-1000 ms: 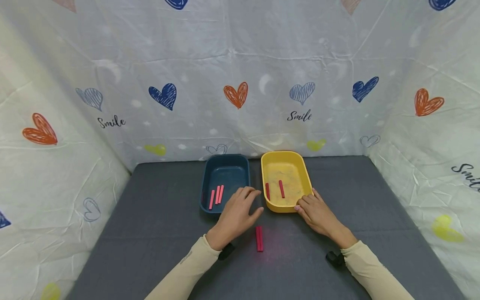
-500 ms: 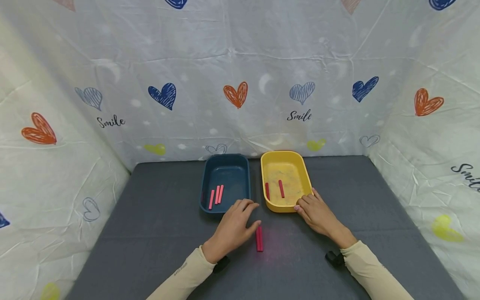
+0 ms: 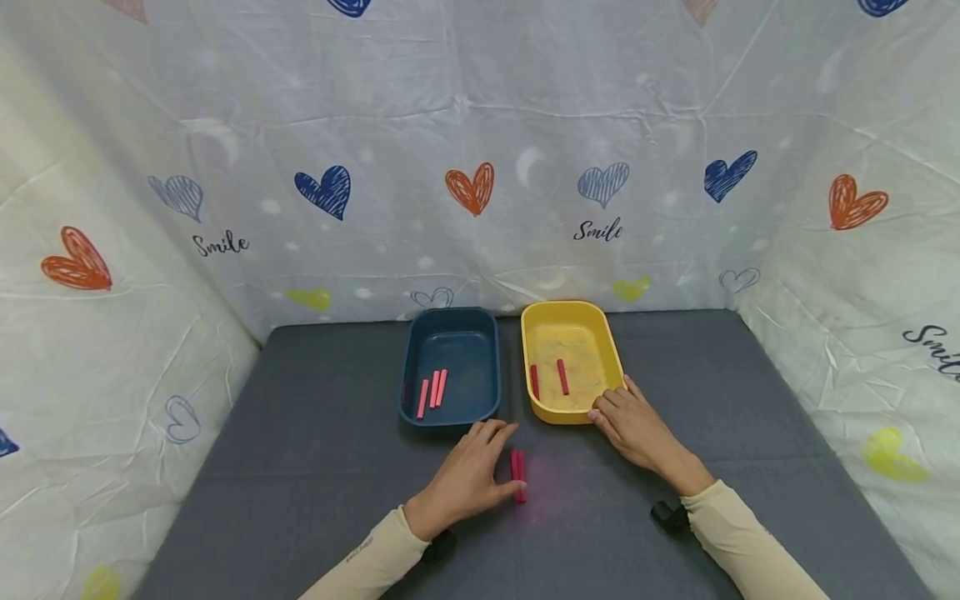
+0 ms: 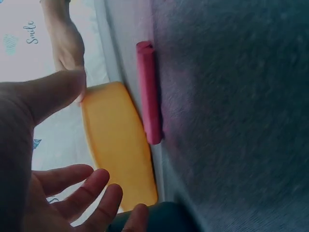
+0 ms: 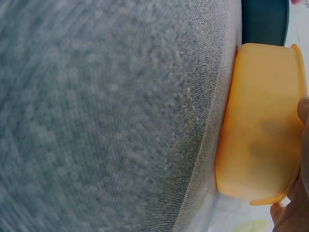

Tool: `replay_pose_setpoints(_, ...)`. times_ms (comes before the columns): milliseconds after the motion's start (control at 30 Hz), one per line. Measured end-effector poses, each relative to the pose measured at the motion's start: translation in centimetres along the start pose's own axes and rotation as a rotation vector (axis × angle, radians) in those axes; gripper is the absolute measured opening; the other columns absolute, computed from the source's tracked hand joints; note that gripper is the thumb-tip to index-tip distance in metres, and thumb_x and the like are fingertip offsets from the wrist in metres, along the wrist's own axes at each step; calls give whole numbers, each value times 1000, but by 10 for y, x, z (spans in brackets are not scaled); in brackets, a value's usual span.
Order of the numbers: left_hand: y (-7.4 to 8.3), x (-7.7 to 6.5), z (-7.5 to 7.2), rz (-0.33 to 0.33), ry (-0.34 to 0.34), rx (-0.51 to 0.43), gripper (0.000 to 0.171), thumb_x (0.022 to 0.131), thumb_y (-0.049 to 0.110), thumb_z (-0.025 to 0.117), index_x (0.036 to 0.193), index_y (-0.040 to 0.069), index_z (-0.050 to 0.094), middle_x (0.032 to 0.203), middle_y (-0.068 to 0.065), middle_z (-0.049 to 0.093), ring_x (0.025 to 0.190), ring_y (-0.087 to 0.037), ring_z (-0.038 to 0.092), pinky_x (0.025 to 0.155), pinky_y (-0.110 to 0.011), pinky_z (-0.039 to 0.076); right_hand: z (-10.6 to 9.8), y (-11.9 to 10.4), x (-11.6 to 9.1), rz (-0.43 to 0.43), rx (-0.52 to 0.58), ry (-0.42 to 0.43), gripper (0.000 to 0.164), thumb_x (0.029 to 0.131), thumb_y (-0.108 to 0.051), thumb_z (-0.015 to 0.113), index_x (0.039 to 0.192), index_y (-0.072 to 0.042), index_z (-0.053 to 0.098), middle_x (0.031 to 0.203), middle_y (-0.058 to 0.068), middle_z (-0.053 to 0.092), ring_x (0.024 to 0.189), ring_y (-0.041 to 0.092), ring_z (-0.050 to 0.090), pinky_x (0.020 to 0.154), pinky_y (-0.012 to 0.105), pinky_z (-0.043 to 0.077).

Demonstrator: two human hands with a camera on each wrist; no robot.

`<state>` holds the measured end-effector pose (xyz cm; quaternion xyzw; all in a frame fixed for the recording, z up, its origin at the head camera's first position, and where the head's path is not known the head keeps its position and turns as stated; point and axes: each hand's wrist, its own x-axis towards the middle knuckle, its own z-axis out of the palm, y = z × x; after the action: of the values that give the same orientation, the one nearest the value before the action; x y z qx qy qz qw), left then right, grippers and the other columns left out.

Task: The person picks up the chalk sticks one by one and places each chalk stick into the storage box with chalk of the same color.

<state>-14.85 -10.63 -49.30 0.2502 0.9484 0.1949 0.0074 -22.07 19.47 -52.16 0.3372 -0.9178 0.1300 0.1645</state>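
Two red, chalk-like sticks (image 3: 518, 465) lie side by side on the grey table in front of the trays. Over them hovers my left hand (image 3: 467, 477), fingers spread and loosely bent, its thumb above the near end of the sticks. The left wrist view shows a gap between that hand and the red stick pair (image 4: 148, 94). My right hand (image 3: 641, 429) grips the near right corner of the yellow tray (image 3: 572, 417), thumb at the front rim and fingers at the side. Two dark red sticks (image 3: 563, 377) lie inside that tray.
Left of the yellow tray stands a dark blue tray (image 3: 450, 421) holding three pink sticks (image 3: 435, 389). A white curtain (image 3: 405, 133) printed with hearts hangs behind and along both sides of the grey table (image 3: 322, 433). A pinkish tint shows beside the loose sticks.
My left hand has moved down and toward me from the blue tray's near right corner, so its thumb now reaches over the two loose sticks. The right hand stays at the yellow tray.
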Motion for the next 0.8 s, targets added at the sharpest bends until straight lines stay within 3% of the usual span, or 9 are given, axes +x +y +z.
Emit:
replay_pose_setpoints(167, -1, -1, 4, -26, -66, -17, 91, 76, 53, 79, 147, 9, 43, 139, -6, 50, 123, -23, 47, 105, -45, 45, -2, 0, 1, 5, 5, -3, 18, 101, -28, 53, 86, -18, 57, 81, -4, 53, 90, 21, 58, 115, 60, 27)
replay_pose_setpoints(567, -6, -8, 18, -73, -109, -8, 90, 75, 52, 80, 145, 8, 45, 136, -6, 52, 120, -22, 50, 103, -45, 47, -1, -3, -1, -4, 1, 6, 16, 100, -27, 55, 86, -18, 57, 81, -5, 53, 88, 19, 58, 114, 60, 29)
replay_pose_setpoints(800, -5, -5, 19, -60, -127, 32, 88, 76, 54, 80, 144, 9, 46, 135, -6, 53, 120, -23, 51, 102, -48, 46, -3, -3, 0, -6, -7, 18, 17, 100, -26, 56, 84, -19, 56, 80, -6, 52, 86, 18, 57, 113, 61, 30)
